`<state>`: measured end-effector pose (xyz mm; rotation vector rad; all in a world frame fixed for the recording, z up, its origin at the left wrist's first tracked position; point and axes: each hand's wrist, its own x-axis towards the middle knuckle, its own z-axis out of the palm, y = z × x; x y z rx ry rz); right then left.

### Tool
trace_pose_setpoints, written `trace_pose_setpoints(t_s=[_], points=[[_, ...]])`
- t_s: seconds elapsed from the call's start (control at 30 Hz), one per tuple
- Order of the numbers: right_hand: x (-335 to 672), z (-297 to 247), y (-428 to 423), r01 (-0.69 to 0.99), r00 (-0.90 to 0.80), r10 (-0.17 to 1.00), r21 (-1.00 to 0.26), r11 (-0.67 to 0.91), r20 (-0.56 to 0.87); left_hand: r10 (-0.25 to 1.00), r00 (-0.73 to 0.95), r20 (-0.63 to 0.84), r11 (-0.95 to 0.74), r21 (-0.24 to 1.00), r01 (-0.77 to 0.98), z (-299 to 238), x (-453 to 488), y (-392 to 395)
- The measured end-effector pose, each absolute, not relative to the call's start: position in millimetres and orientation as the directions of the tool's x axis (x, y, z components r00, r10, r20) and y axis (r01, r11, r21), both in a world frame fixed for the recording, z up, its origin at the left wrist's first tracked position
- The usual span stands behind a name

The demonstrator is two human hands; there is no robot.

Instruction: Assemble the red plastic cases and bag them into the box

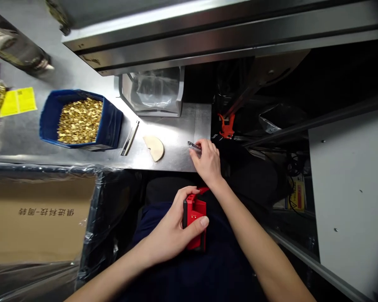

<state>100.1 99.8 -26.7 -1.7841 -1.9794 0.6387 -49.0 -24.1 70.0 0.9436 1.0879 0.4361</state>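
My left hand (173, 230) is closed around a small red and black device (194, 222), held over my lap just below the bench edge. My right hand (207, 161) rests at the edge of the steel bench (176, 155), its fingers pinched on a small thin metal piece (193, 145). A pale half-round pad (155, 147) lies on the bench a little left of that hand.
A blue bin (108, 121) full of small brass parts stands at the left, with a narrow metal strip (129, 138) beside it. A clear plastic-lined container (154, 90) sits at the back. A cardboard box wrapped in black film (40, 214) fills the lower left. A yellow label (18, 101) lies far left.
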Motion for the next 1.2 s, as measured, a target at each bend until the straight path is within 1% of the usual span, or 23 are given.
trace_pose_setpoints(t_s=[0.07, 0.13, 0.17, 0.23, 0.3, 0.33, 0.4, 0.47, 0.53, 0.6, 0.7, 0.77, 0.83, 0.9, 1.0, 1.1, 1.2], points=[[92.3, -37.0, 108.2, 0.848, -0.173, 0.983, -0.516, 0.118, -0.059, 0.762, 0.387, -0.519, 0.471, 0.855, 0.218, 73.8, -49.6, -24.7], [94.7, -39.8, 105.2, 0.837, -0.2, 0.978, -0.529, 0.141, -0.055, 0.754, 0.383, -0.533, 0.462, 0.846, 0.268, 75.7, -50.3, -24.3], [99.4, -37.6, 99.5, 0.813, -0.192, 0.981, -0.566, 0.138, -0.035, 0.746, 0.381, -0.546, 0.469, 0.837, 0.281, 75.6, -50.7, -23.8], [114.3, -26.3, 80.7, 0.727, -0.146, 0.989, -0.68, 0.098, -0.014, 0.752, 0.369, -0.547, 0.473, 0.837, 0.277, 72.5, -51.2, -22.1], [133.9, -7.6, 54.6, 0.591, -0.129, 0.988, -0.807, 0.011, -0.081, 0.778, 0.351, -0.521, 0.458, 0.853, 0.252, 66.2, -50.8, -20.3], [144.0, 3.2, 39.9, 0.515, -0.173, 0.973, -0.856, -0.042, -0.152, 0.789, 0.344, -0.508, 0.45, 0.86, 0.239, 62.4, -50.3, -19.5], [161.7, 24.4, 9.7, 0.368, -0.352, 0.89, -0.917, -0.153, -0.29, 0.798, 0.338, -0.5, 0.448, 0.866, 0.223, 55.2, -48.4, -18.4], [172.3, 41.6, -18.1, 0.264, -0.506, 0.788, -0.933, -0.245, -0.351, 0.796, 0.34, -0.501, 0.454, 0.866, 0.211, 50.2, -45.4, -17.7], [174.5, 52.6, -38.9, 0.229, -0.558, 0.742, -0.929, -0.292, -0.371, 0.792, 0.348, -0.502, 0.459, 0.865, 0.202, 48.1, -41.6, -16.3], [171.2, 57.6, -49.9, 0.252, -0.546, 0.744, -0.922, -0.293, -0.385, 0.798, 0.338, -0.498, 0.459, 0.867, 0.195, 47.1, -37.3, -13.3], [166.0, 57.3, -50.3, 0.298, -0.54, 0.751, -0.921, -0.252, -0.38, 0.829, 0.282, -0.483, 0.454, 0.875, 0.167, 42.8, -32.2, -6.1], [165.7, 54.4, -45.9, 0.311, -0.547, 0.755, -0.925, -0.217, -0.361, 0.816, 0.255, -0.519, 0.502, 0.854, 0.133, 36.5, -30.7, -1.3], [166.9, 50.4, -42.7, 0.32, -0.54, 0.768, -0.928, -0.191, -0.344, 0.777, 0.237, -0.583, 0.582, 0.809, 0.082, 28.6, -30.4, 1.8], [168.0, 46.0, -41.8, 0.317, -0.525, 0.782, -0.93, -0.187, -0.336, 0.757, 0.195, -0.623, 0.631, 0.775, 0.026, 20.4, -30.1, 3.1], [167.6, 40.3, -43.0, 0.283, -0.489, 0.802, -0.932, -0.225, -0.342, 0.754, 0.113, -0.647, 0.65, 0.76, 0.016, 10.4, -27.4, 3.4], [166.8, 38.1, -43.0, 0.22, -0.438, 0.829, -0.936, -0.276, -0.348, 0.741, 0.1, -0.664, 0.661, 0.747, 0.065, 6.7, -23.7, 4.2], [168.5, 39.8, -39.6, 0.177, -0.37, 0.854, -0.93, -0.322, -0.366, 0.81, 0.142, -0.57, 0.565, 0.822, 0.073, 11.7, -23.5, 5.5]])
